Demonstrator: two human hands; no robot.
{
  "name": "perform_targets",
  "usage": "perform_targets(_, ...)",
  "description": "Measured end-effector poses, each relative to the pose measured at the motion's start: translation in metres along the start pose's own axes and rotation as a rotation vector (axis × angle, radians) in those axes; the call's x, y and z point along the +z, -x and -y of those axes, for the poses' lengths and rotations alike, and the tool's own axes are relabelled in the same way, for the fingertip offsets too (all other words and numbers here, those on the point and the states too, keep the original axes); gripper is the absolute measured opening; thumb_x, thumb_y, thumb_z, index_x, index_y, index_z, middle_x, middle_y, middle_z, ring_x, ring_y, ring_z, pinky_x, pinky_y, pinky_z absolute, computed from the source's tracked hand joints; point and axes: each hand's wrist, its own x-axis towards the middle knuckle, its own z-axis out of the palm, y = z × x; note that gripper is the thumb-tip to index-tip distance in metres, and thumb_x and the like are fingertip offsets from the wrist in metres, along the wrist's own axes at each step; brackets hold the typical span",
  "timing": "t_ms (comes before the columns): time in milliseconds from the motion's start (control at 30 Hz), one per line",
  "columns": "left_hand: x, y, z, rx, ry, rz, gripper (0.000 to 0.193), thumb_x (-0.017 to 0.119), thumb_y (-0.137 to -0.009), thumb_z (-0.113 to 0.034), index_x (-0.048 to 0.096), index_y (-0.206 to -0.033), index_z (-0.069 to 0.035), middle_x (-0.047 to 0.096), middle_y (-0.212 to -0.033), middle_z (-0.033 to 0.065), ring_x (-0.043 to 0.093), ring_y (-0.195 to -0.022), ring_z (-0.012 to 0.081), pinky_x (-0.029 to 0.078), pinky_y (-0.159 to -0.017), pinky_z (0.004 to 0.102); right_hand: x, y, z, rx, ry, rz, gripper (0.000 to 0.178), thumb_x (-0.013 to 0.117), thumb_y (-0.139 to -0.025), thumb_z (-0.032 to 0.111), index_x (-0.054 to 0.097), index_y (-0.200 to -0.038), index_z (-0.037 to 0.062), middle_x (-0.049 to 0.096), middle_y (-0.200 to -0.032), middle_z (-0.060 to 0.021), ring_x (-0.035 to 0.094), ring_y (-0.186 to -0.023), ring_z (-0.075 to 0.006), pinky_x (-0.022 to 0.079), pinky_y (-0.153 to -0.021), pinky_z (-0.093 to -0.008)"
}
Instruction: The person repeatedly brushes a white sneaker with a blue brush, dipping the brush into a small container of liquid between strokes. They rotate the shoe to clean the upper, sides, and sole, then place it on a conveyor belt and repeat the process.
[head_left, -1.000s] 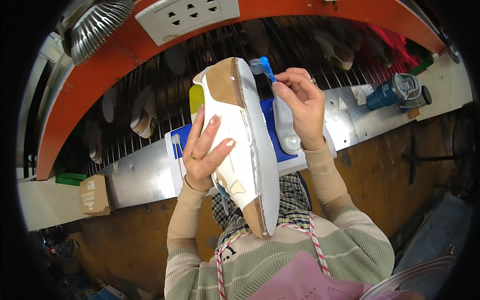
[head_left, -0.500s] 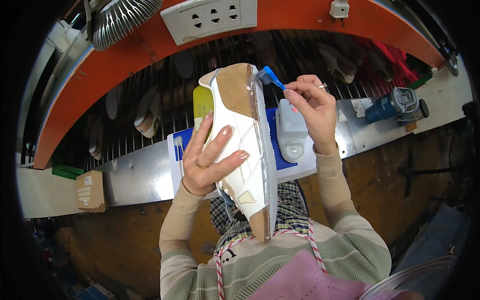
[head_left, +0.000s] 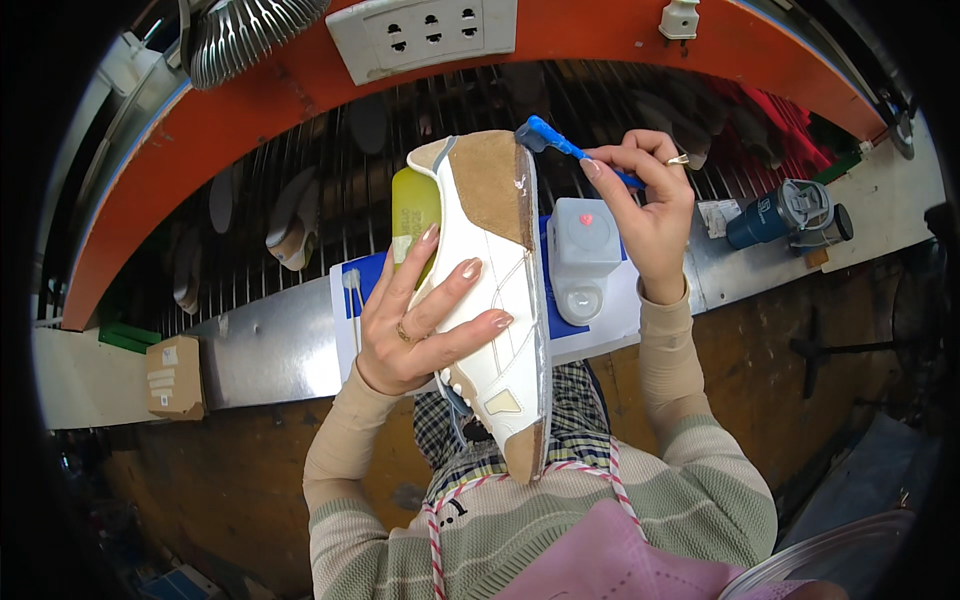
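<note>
While left hand [head_left: 405, 335] holds shoe [head_left: 490, 260], bottle [head_left: 583, 240] near, tumbler [head_left: 757, 224] farther right

A metal ledge [head_left: 265, 352] runs from half past eight round to half past two. A cardboard box [head_left: 174, 378] sits at its left end, a white sheet [head_left: 622, 318] lies mid-dial, and a blue tumbler [head_left: 765, 220] stands toward half past two. Beyond, at ten, a dim shoe [head_left: 290, 225] rests on dark rods [head_left: 350, 195].

A pale bottle [head_left: 584, 244] obstructs the gap between shoe [head_left: 508, 265] and right wrist [head_left: 665, 290].
</note>
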Motion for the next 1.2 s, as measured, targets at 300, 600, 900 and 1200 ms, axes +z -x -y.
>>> perform_targets(300, -0.002, 0.000, 0.002, -0.008, -0.014, -0.001, 0.047, 0.085, -0.070, -0.022, 0.070, -0.112, -0.038, 0.057, -0.136, -0.0039, 0.055, -0.127, 0.0370, 0.059, -0.094, 0.0483, -0.017, 0.000, 0.002, -0.216, 0.006, 0.116, 0.020, 0.083, -0.072, 0.002, 0.078, -0.091, 0.0036, 0.052, -0.092, -0.0038, 0.051, -0.070, -0.0091, 0.041, -0.061, -0.0230)
perform_targets(600, 0.002, -0.001, 0.003, -0.053, -0.003, -0.041, 0.043, 0.083, -0.072, -0.020, 0.071, -0.111, -0.035, 0.058, -0.138, -0.0013, 0.056, -0.126, 0.0393, 0.058, -0.095, 0.0472, -0.025, 0.030, 0.008, -0.038, -0.149, 0.232, 0.021, 0.082, -0.072, 0.002, 0.078, -0.093, 0.0033, 0.052, -0.093, -0.0032, 0.051, -0.072, -0.0093, 0.042, -0.065, -0.0238)
perform_targets(900, 0.012, -0.003, 0.010, -0.105, -0.002, -0.107, 0.041, 0.082, -0.073, -0.018, 0.072, -0.111, -0.030, 0.061, -0.136, 0.0033, 0.054, -0.128, 0.0413, 0.055, -0.100, 0.0469, -0.010, 0.077, 0.031, 0.382, -0.390, 0.153, 0.015, 0.077, -0.080, -0.001, 0.075, -0.095, -0.0007, 0.051, -0.095, -0.0034, 0.051, -0.087, -0.0124, 0.044, -0.074, -0.0250)
perform_targets(1200, 0.010, -0.001, 0.007, -0.087, -0.010, -0.067, 0.042, 0.082, -0.073, -0.020, 0.072, -0.112, -0.031, 0.060, -0.137, 0.0023, 0.053, -0.129, 0.0403, 0.054, -0.100, 0.0481, -0.001, 0.054, 0.029, -0.094, 0.073, -0.040, 0.023, 0.082, -0.073, -0.003, 0.075, -0.095, 0.0002, 0.050, -0.098, -0.0064, 0.052, -0.075, -0.0118, 0.044, -0.064, -0.0241)
